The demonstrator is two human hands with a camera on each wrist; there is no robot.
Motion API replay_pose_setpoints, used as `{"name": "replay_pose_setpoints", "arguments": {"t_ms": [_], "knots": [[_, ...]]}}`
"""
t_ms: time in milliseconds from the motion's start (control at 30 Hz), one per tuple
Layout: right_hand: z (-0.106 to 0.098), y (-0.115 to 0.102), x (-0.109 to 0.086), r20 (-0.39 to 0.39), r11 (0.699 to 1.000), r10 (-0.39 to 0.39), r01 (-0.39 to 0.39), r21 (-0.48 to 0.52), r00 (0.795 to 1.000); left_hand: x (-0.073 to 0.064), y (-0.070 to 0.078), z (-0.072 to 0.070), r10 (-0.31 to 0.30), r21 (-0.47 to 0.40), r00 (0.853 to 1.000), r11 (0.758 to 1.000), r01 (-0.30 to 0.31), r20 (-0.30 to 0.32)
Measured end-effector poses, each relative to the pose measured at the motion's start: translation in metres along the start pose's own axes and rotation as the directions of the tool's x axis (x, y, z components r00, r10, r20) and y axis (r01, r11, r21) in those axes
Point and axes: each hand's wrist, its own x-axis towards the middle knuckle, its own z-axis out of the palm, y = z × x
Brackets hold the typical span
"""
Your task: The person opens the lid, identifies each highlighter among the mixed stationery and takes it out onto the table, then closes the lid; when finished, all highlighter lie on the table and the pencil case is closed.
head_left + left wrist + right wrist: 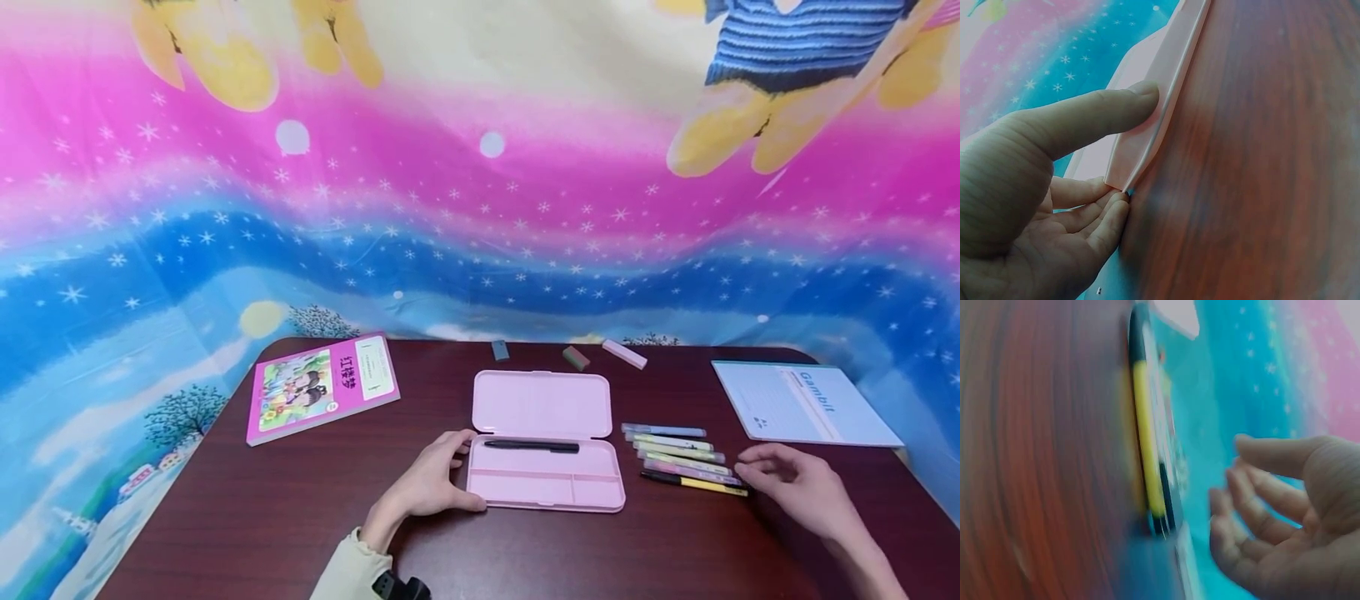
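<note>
A pink pencil case (525, 490) lies unfolded on the table, lid toward the back, with a black pen (532, 447) in its long rear compartment. My left hand (429, 477) grips the case's left end, thumb against the front wall and fingers at the left edge. In the left wrist view the thumb (1104, 115) presses on the pink wall. Right of the case lies a row of several pastel pens and, nearest me, a yellow and black pen (697, 483). My right hand (802, 487) hovers at the row's right end, fingers loosely bent and holding nothing.
Behind the case lie a grey-blue eraser (500, 350), a green and brown block (576, 358) and a pale pink bar (624, 353). A pink book (322, 387) is at the back left, a Gambit notebook (806, 404) at the back right. Patterned cloth hangs behind the table.
</note>
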Motion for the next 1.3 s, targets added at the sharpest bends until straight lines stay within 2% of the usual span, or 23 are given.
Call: {"name": "replay_pose_setpoints", "arguments": {"t_ms": [100, 167, 300, 533, 667, 900, 1100, 1300], "knots": [[0.011, -0.015, 0.0, 0.027, 0.98, 0.022, -0.027, 0.196, 0.999, 0.0, 0.0, 0.0, -0.004, -0.001, 1.0, 1.0, 0.004, 0.001], [0.02, -0.024, 0.001, 0.058, 0.962, 0.025, -0.039, 0.271, 0.998, 0.0, 0.0, 0.0, -0.004, -0.003, 1.0, 1.0, 0.004, -0.001], [0.035, -0.039, 0.004, 0.083, 0.943, -0.012, -0.016, 0.332, 0.996, 0.0, -0.001, 0.0, -0.002, -0.005, 1.0, 1.0, 0.002, -0.001], [0.051, -0.059, 0.014, 0.08, 0.913, -0.115, 0.074, 0.401, 0.99, 0.0, 0.0, -0.001, -0.002, -0.004, 1.0, 1.0, 0.002, 0.001], [0.059, -0.074, 0.02, 0.092, 0.903, -0.145, 0.094, 0.419, 0.985, 0.0, 0.0, -0.001, -0.003, -0.003, 1.0, 1.0, 0.003, 0.003], [0.084, -0.101, 0.03, 0.123, 0.921, -0.229, 0.174, 0.349, 0.966, 0.0, 0.001, -0.001, -0.007, 0.003, 1.0, 1.0, 0.007, 0.005], [0.106, -0.121, 0.037, 0.14, 0.916, -0.265, 0.204, 0.345, 0.954, -0.001, 0.001, -0.001, -0.001, -0.001, 1.0, 1.0, 0.001, 0.003], [0.118, -0.132, 0.04, 0.112, 0.919, -0.348, 0.315, 0.238, 0.931, 0.0, 0.0, 0.0, 0.0, -0.004, 1.0, 1.0, 0.0, 0.002]]}}
